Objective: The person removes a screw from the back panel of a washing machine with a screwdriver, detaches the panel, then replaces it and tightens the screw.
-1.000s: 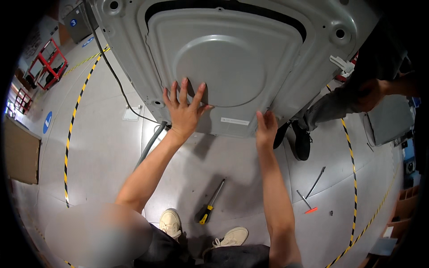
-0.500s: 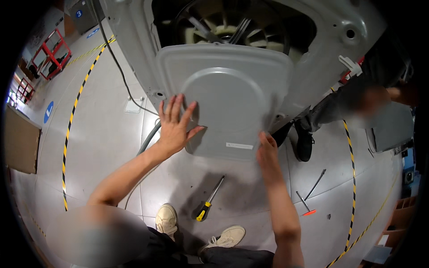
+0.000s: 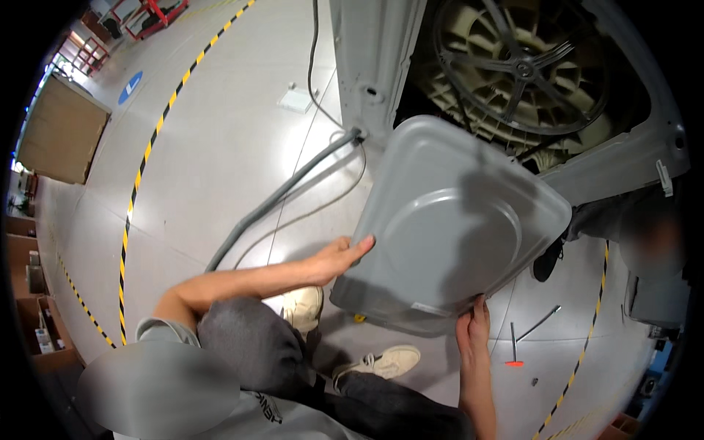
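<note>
A grey metal cover panel with a raised round ring is held tilted in front of the washing machine. My left hand grips its left edge, thumb on the front face. Low on the right side, my right hand holds the bottom edge, its fingers partly hidden. Beyond the panel, the opening in the machine shows a spoked pulley wheel and a pale ribbed drum. Only a yellow bit of the screwdriver shows below the panel.
A grey hose and a cable run across the floor at left. To the right lie a T-handle wrench with an orange end and a small metal part. Another person's leg is beside the machine. A cardboard box stands far left.
The panel has come away from over the machine's opening, tilting and dropping toward me. My left hand has gone from flat on its face to gripping its edge. The view has swung left.
</note>
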The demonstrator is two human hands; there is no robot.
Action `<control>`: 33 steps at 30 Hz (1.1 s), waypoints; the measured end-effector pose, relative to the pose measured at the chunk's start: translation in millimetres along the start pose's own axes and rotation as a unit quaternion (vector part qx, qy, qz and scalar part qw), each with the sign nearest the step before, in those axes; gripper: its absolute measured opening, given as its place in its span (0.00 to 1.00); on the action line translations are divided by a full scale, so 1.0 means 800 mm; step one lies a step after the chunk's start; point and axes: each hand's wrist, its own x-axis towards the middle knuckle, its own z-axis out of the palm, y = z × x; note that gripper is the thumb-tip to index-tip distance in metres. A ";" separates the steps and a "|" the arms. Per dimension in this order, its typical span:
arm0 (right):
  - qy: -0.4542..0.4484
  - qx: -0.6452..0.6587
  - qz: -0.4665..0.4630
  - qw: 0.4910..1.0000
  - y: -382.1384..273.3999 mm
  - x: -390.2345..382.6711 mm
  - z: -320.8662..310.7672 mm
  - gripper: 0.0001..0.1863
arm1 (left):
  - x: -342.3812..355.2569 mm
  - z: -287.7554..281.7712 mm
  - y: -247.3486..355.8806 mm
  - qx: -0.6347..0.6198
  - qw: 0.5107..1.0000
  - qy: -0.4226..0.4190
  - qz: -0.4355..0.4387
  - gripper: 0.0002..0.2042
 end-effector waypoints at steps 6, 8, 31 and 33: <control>-0.011 0.043 0.005 0.999 0.006 -0.008 0.009 0.24 | 0.019 -0.009 -0.001 -0.065 0.995 -0.077 0.005 0.32; -0.005 0.044 0.002 0.999 0.004 -0.006 0.013 0.23 | 0.018 -0.006 0.002 -0.093 0.994 -0.060 0.016 0.31; -0.057 -0.041 -0.195 0.978 -0.105 0.112 0.153 0.14 | 0.133 -0.045 0.180 -0.188 0.956 0.002 0.226 0.35; -0.053 -0.038 -0.204 0.977 -0.106 0.121 0.157 0.15 | 0.142 -0.048 0.179 -0.195 0.953 -0.004 0.230 0.35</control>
